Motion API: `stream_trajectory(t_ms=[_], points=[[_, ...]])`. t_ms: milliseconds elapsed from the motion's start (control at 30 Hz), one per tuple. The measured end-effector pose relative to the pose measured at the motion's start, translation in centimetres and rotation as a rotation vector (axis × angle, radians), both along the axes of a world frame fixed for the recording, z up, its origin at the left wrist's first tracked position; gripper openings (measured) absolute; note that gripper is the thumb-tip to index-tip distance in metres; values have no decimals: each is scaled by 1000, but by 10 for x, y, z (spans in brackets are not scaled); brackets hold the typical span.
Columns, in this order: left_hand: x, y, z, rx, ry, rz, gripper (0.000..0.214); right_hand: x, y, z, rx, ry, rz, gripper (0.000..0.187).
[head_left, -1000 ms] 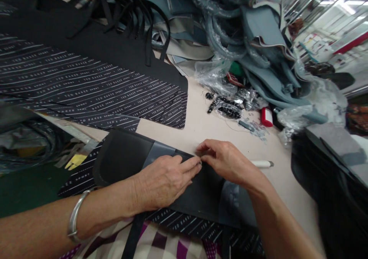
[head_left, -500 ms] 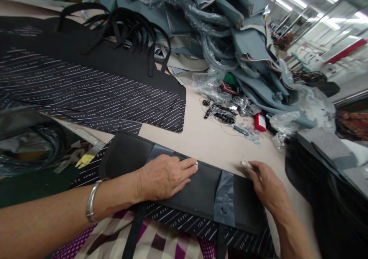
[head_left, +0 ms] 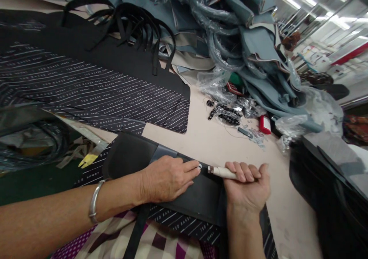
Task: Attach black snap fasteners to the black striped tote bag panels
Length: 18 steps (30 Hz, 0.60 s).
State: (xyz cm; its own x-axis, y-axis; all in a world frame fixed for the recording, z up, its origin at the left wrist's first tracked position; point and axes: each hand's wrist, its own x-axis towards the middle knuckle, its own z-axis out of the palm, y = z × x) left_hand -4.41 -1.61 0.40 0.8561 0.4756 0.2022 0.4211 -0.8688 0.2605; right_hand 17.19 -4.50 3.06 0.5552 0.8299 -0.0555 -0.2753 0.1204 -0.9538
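A black bag panel (head_left: 130, 151) lies across the near table edge, with printed black lining (head_left: 184, 220) showing below it. My left hand (head_left: 169, 178) rests on this panel, fingers closed, with a small silvery piece (head_left: 199, 167) at the index fingertip, by the panel's upper edge. A white-handled tool (head_left: 225, 173) with a metal collar is wrapped in my right hand (head_left: 248, 184). Its collar end points left towards the silvery piece; the thin tip is hard to make out. One grey-blue strip (head_left: 163, 152) crosses the panel beside my left hand.
More printed black bag pieces (head_left: 115, 94) with black straps (head_left: 138, 25) lie at the left. Blue-grey bags (head_left: 258, 48) in plastic are heaped behind. Small black parts (head_left: 227, 115), a grey snipper-like tool (head_left: 245, 132) and a red object (head_left: 264, 124) lie on the table (head_left: 207, 142). Black material (head_left: 310, 190) stands at right.
My right hand has moved left and turned over, bringing the white-handled tool close to my left fingertips. My left hand keeps its place on the panel. The view has shifted slightly.
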Motion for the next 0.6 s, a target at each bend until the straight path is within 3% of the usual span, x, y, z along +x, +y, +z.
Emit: stream_trajectory(t_ms=[167, 400, 600], points=[[-1, 0, -3, -38, 7, -4, 36, -17, 8, -3, 3, 13, 8, 56], [0, 2, -2, -73, -15, -23, 37, -17, 15, -6, 10, 40, 41, 53], [-1, 3, -2, -103, -16, -44, 37, -24, 26, 5, 13, 41, 150, 52]])
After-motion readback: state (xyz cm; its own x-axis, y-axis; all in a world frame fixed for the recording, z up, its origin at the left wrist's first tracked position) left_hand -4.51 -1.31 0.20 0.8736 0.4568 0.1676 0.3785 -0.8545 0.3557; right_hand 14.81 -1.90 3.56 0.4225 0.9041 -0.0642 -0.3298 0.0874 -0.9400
